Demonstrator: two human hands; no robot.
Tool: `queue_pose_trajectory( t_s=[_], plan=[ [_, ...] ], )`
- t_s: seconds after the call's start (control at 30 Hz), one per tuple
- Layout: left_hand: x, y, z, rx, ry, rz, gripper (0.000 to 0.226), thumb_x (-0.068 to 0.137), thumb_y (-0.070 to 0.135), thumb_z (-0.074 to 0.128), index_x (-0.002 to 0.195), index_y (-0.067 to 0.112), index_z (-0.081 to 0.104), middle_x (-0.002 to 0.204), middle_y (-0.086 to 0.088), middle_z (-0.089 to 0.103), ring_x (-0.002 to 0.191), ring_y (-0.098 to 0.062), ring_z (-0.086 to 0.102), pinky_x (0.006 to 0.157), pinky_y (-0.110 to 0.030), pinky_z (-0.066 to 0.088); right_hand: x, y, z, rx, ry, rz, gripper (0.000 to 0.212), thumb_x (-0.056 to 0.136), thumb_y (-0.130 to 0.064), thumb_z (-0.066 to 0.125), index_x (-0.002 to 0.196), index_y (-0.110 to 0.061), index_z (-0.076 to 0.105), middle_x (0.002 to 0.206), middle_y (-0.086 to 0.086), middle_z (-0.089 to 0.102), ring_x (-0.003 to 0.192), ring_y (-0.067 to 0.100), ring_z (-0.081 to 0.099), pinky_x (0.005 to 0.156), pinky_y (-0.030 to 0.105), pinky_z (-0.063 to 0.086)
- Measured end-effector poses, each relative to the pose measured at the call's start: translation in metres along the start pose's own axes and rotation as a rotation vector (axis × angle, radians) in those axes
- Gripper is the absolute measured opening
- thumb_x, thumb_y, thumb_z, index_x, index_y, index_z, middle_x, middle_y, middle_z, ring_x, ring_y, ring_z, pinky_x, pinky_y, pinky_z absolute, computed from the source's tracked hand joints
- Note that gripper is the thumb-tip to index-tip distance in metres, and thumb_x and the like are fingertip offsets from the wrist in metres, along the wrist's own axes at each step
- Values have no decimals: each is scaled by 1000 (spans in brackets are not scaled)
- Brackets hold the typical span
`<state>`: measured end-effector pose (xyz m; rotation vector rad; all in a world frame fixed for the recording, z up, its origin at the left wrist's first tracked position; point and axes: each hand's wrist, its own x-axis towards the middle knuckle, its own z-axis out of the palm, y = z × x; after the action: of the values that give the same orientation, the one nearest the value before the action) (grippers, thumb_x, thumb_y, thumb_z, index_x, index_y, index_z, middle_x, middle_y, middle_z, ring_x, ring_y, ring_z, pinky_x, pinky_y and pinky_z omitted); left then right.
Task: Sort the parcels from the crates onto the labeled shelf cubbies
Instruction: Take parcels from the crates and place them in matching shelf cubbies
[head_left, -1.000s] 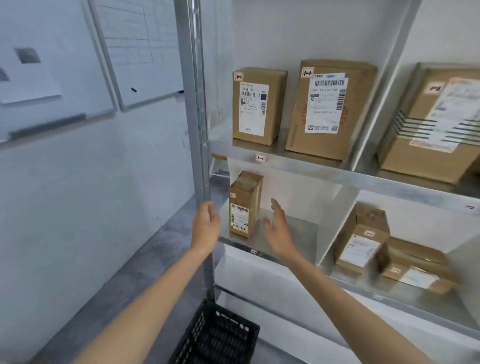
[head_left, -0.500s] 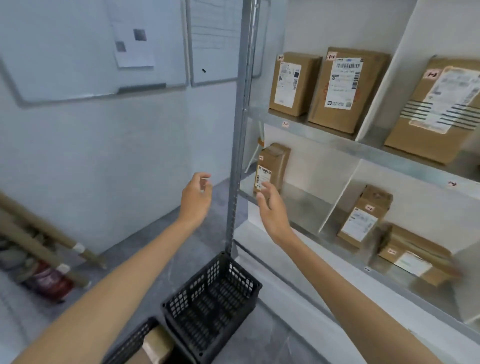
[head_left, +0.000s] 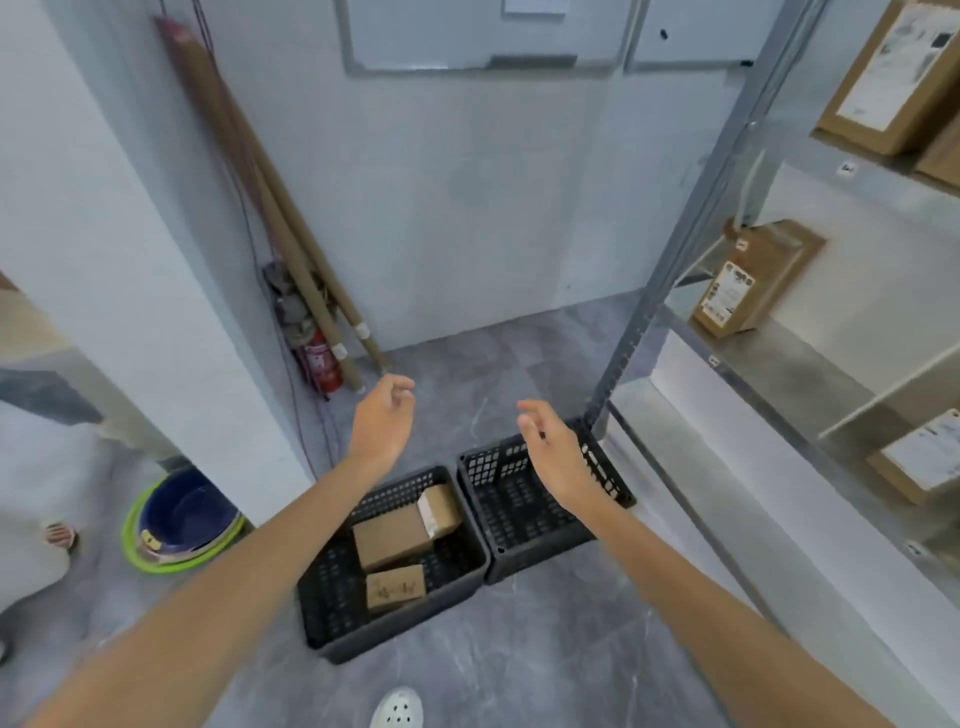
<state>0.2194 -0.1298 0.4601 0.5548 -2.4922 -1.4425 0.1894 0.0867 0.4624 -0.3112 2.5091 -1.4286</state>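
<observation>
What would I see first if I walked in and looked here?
Two bare arms reach out in the middle, with the left hand and right hand both empty above two black crates on the grey floor. The left crate holds three brown parcels, while the right crate looks empty. On the right, a metal shelf carries more boxes, among them an upright parcel.

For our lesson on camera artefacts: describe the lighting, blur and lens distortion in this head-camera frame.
Head view: soft, even light, no hard shadows; the shelf upright leans steeply, wide-angle distortion; the shelf parcel at the right edge is smeared; the crate parcels look sharper.
</observation>
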Motion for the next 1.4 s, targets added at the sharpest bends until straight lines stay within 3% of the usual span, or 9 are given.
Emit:
queue_pose_trajectory(
  t_s=[0.33,0.5,0.67,0.9,1.0,1.13,1.27,1.33,1.4],
  plan=[
    [16,-124,-34,-7,-96,-383,13,97,17,46,102,16,59,115,-12,63,102,-37,59,82,-41,49,41,37,120,-96,-199,296,29,100,-22,40,120,-9,56,119,8,61,109,21,55,92,30,40],
    [62,-174,-5,-1,-142,-444,20,98,14,44,110,11,59,117,-10,61,102,-24,59,73,-27,42,83,86,171,-39,-179,524,32,99,-21,37,120,-10,57,116,5,58,109,21,52,88,27,36],
    [116,-267,74,-51,-197,-510,17,98,11,40,105,18,54,112,-8,61,81,-15,54,74,-28,44,145,192,247,295,-142,926,33,99,-21,43,122,-1,55,117,15,59,117,32,53,105,42,40],
    [181,-459,226,-19,-286,-537,37,92,-7,39,125,2,53,126,-18,54,106,-22,51,76,-16,35,220,390,355,614,-6,1180,39,100,-16,42,133,5,44,138,23,45,132,36,41,113,41,32],
    [200,-533,289,-6,-368,-493,48,89,-10,41,136,2,45,136,-15,48,124,-25,46,94,-20,34,245,468,392,729,37,1233,39,99,-17,44,130,8,44,142,25,40,137,36,32,114,42,27],
    [227,-655,370,82,-484,-400,66,82,-1,46,139,31,39,149,-6,38,131,-19,42,112,-34,33,264,540,430,847,32,1235,51,98,-29,47,136,4,37,138,25,41,128,37,42,109,44,35],
    [229,-642,382,94,-490,-411,74,86,-13,39,151,11,13,156,-4,13,144,-23,16,117,-29,17,279,576,459,921,57,1190,43,99,-22,44,135,2,38,130,24,46,119,36,47,106,49,33],
    [230,-644,387,125,-471,-387,73,84,-14,40,150,9,16,156,-6,8,143,-25,20,117,-31,21,278,580,464,889,76,1181,37,100,-14,41,134,2,40,107,21,53,96,32,54,103,50,36],
    [227,-638,380,137,-460,-388,67,84,-15,39,146,8,27,148,-9,21,133,-23,34,109,-24,31,271,576,460,864,77,1174,36,100,-9,39,134,3,40,107,21,55,97,33,54,102,50,37]
  ],
)
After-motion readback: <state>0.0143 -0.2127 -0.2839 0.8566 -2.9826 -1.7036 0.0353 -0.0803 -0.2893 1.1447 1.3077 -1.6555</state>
